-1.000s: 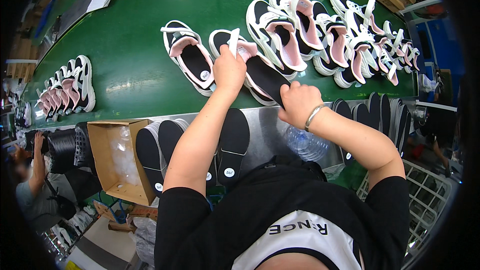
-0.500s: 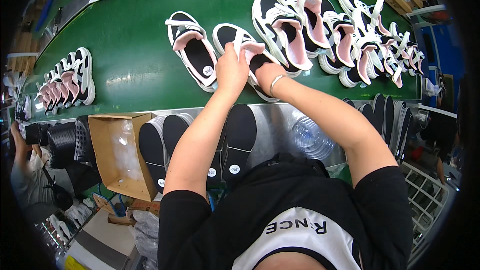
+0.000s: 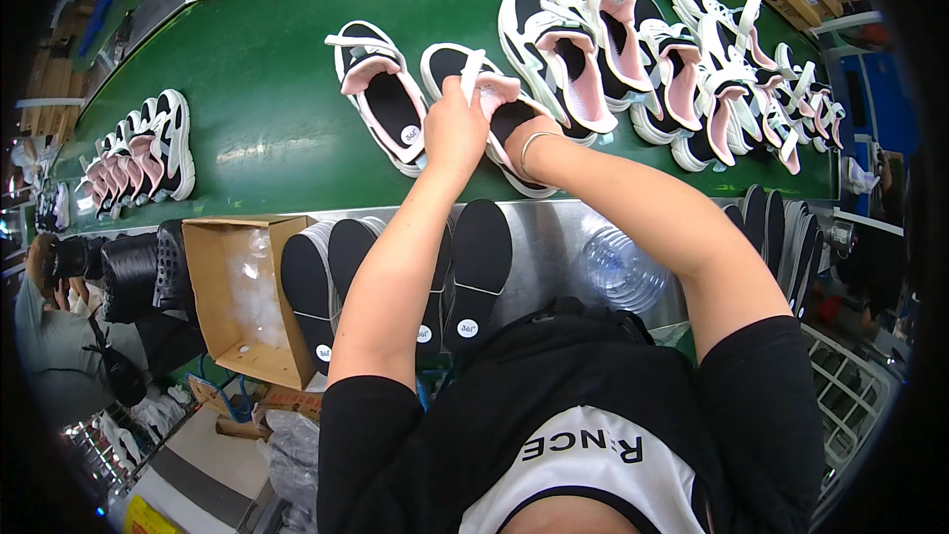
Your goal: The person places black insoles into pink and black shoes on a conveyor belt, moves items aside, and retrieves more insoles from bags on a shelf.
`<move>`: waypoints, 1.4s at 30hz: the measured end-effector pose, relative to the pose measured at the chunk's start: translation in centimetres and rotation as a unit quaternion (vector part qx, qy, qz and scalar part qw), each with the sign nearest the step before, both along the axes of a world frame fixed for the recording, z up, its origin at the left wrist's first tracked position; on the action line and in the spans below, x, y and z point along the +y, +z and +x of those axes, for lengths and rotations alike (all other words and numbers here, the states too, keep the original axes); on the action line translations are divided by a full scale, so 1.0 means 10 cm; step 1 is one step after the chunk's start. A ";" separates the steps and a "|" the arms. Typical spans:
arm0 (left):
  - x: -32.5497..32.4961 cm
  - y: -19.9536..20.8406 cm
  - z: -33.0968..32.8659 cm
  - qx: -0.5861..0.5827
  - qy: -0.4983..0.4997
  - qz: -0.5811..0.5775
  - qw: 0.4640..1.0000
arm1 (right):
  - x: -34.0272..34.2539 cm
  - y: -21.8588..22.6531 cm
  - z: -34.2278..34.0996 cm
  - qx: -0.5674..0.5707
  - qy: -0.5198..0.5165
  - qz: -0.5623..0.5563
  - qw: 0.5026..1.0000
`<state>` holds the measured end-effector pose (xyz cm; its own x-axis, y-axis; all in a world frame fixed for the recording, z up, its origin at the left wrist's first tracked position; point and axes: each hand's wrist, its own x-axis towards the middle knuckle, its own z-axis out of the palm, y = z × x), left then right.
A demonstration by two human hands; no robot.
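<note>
A black, white and pink shoe (image 3: 445,64) lies on the green conveyor belt (image 3: 267,89) in front of me. My left hand (image 3: 453,129) grips its pink tongue and white strap, pulling the opening wide. My right hand (image 3: 522,133), with a thin bracelet at the wrist, has its fingers pushed into the shoe's opening over a black insole. A matching shoe (image 3: 381,99) lies just to the left, with an insole in it.
Many more such shoes (image 3: 643,49) crowd the belt to the right, and a row (image 3: 148,148) stands at the left. Black insoles (image 3: 479,267) lean on the metal ledge below, beside a cardboard box (image 3: 232,297) and a plastic bottle (image 3: 618,267). Another person (image 3: 49,326) is at the far left.
My right hand has moved up from the belt's near edge into the shoe, pushing the black insole in. My left hand has stayed on the shoe's tongue.
</note>
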<state>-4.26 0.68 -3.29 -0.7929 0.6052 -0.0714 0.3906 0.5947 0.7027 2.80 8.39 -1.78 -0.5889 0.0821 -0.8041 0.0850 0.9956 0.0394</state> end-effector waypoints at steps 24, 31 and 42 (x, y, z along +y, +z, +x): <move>0.07 0.10 -0.16 0.175 -0.047 0.001 0.983 | 0.53 0.34 1.67 0.544 -0.254 -0.179 0.780; 0.12 0.22 -0.58 0.359 -0.009 0.037 0.932 | 0.56 -0.02 3.58 0.298 -0.487 0.091 0.816; 1.02 -0.30 0.38 -0.115 -0.017 0.112 0.987 | 0.45 0.16 3.74 0.443 -0.477 0.116 0.750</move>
<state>-0.48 10.92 -6.30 -0.7502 0.6522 -0.1086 0.2218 0.4029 0.8880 40.21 12.91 -0.15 -0.4676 0.8834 -0.0311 0.8496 0.4395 -0.2916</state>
